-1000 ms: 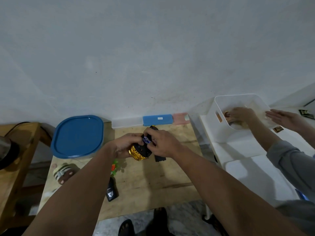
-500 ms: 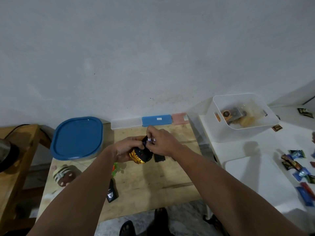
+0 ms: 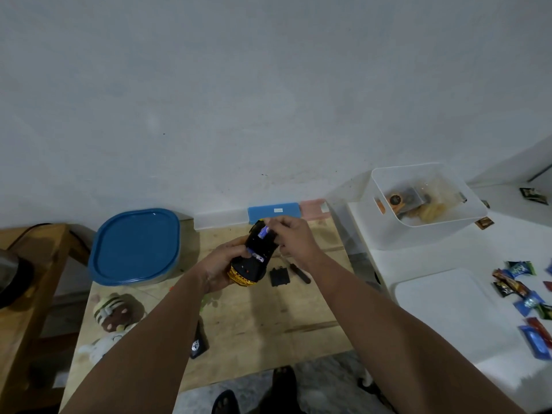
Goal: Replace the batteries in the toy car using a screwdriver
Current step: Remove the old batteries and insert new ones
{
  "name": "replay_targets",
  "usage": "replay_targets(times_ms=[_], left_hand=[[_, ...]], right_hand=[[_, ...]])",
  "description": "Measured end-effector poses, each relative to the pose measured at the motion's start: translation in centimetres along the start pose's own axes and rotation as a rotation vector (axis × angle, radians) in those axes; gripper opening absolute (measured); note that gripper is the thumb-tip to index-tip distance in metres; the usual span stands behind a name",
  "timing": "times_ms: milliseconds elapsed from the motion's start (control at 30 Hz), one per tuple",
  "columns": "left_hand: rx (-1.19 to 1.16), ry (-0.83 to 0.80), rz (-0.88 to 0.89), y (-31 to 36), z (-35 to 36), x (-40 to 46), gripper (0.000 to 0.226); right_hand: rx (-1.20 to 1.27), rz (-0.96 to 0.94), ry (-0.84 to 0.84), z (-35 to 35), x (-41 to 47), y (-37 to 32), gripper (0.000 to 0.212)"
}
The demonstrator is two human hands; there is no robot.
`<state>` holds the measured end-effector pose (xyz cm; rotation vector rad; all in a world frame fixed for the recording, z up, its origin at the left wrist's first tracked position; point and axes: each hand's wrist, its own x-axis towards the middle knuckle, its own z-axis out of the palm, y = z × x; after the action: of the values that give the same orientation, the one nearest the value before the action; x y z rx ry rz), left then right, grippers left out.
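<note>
left hand (image 3: 222, 268): wrapped around the toy car from the left and below, fingers curled on its body, holding it up off the bench
right hand (image 3: 294, 242): fingertips pinched on a battery at the far end of the car's underside
toy car (image 3: 254, 258): black underside facing up, yellow body at the lower edge, tilted with its far end up; held above the middle of the bench, not touching it
battery (image 3: 264, 233): blue and white, at the open compartment near the car's far end, between the right fingertips; seated or not, cannot tell
second battery (image 3: 257, 256): blue and white, lying in the underside nearer the left thumb
battery cover (image 3: 279, 277): small black plate flat on the bench, just right of the car
screwdriver (image 3: 298, 271): dark handle, lying on the bench just right of the cover, partly under the right wrist
bench (image 3: 254, 318): light wood, against the wall
blue lid (image 3: 136, 246): on a container at the far left of the bench
plush toy (image 3: 115, 312): striped, brown and cream, at the bench's left edge
black item (image 3: 198, 343): small, with a white mark, near the front of the bench by the left forearm; what it is, cannot tell
white bin (image 3: 424, 225): on the white surface to the right, packets inside
wrapped sweets (image 3: 525, 297): scattered at the far right, well apart from the car
</note>
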<state>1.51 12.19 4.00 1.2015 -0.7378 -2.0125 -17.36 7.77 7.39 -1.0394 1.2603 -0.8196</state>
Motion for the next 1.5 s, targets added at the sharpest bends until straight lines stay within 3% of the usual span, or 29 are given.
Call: replay_targets(times_ms=[200, 333, 467, 600, 733, 1033, 1167, 1500], left_hand=[[-0.131, 0.186, 0.07, -0.5, -0.9, 1.0, 0.042], [-0.163, 0.289, 0.114, -0.4, -1.0, 1.6, 0.063], [-0.201, 0.33, 0.131, 0.0, -0.6, 1.7, 0.071], [-0.21, 0.349, 0.128, 0.0, -0.1, 1.9, 0.029], [-0.17, 0.39, 0.124, 0.2, 0.4, 1.7, 0.017], [-0.134, 0.435, 0.167, 0.2, 0.8, 1.8, 0.018], [-0.08, 0.422, 0.202, 0.3, 1.3, 1.8, 0.022], [-0.074, 0.356, 0.205, 0.2, 2.3, 2.2, 0.033]], right_hand=[[0.279, 0.285, -0.073, -0.1, 0.6, -0.6, 0.022], [0.321, 0.429, -0.059, 0.9, 0.4, -0.8, 0.017], [0.008, 0.336, -0.019, 1.8, 0.2, -0.7, 0.019], [-0.38, 0.049, -0.005, 2.3, 0.7, 0.2, 0.021], [-0.616, -0.098, 0.035, 2.5, 1.1, 1.0, 0.017], [-0.703, -0.125, 0.07, 2.5, 1.0, 1.4, 0.016], [-0.565, -0.048, 0.079, 2.5, 1.2, 1.5, 0.01], [-0.368, 0.071, 0.114, 1.6, 1.2, 1.9, 0.023]])
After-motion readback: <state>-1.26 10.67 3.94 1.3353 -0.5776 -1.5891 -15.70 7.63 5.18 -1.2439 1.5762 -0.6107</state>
